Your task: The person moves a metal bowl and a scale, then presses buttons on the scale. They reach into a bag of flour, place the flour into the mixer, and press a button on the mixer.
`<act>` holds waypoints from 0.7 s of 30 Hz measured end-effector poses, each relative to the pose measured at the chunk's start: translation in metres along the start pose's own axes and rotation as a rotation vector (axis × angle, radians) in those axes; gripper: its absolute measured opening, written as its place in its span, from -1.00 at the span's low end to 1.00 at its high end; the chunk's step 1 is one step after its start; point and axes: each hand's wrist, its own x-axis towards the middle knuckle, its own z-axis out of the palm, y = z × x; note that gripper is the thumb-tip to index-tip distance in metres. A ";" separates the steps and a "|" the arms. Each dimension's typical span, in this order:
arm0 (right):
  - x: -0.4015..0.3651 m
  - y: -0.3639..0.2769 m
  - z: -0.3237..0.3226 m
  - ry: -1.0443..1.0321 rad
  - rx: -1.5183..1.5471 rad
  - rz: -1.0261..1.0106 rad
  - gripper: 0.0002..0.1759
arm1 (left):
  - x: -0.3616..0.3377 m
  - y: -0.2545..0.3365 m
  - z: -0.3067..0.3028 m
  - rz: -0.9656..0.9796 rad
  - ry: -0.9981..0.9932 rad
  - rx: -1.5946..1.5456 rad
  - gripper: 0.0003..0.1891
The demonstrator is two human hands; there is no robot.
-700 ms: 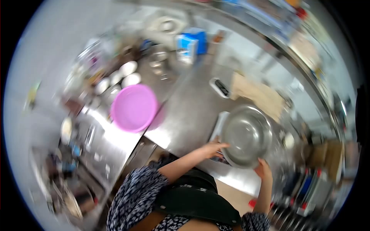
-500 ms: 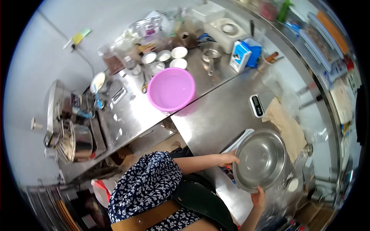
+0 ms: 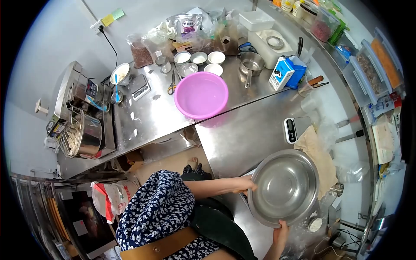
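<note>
Left forearm [image 3: 210,187] was extended nearly level across the view, left hand [image 3: 245,185] curled in a grip. Right forearm [image 3: 274,250] slanted up from below, right hand [image 3: 281,235] also gripping.

Bright, even, whitish light fills the room, its source out of frame. The harshest glare whitens the stainless-steel worktop [image 3: 147,123] left of the pink plastic basin [image 3: 201,95], whose colour reflects faintly in the metal beneath. Soft highlights sit inside the stainless-steel bowl [image 3: 281,184]. Shade gathers below the worktop and around the tray rack [image 3: 30,208]. Focus is mostly crisp, the bowl's rim included, though fine print is too small to read. Fisheye distortion curves straight edges, and black corners round off the view
</note>
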 end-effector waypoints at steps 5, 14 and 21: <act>-0.013 -0.005 0.045 -0.079 -0.013 -0.013 -0.36 | -0.052 0.012 -0.012 0.066 0.120 -0.035 -0.47; -0.002 0.045 0.152 -0.427 -0.140 0.126 -0.41 | -0.169 -0.002 -0.087 0.140 0.370 -0.253 -0.45; 0.008 0.103 0.276 -0.659 -0.305 0.232 -0.42 | -0.243 -0.048 -0.177 0.322 0.657 -0.458 -0.44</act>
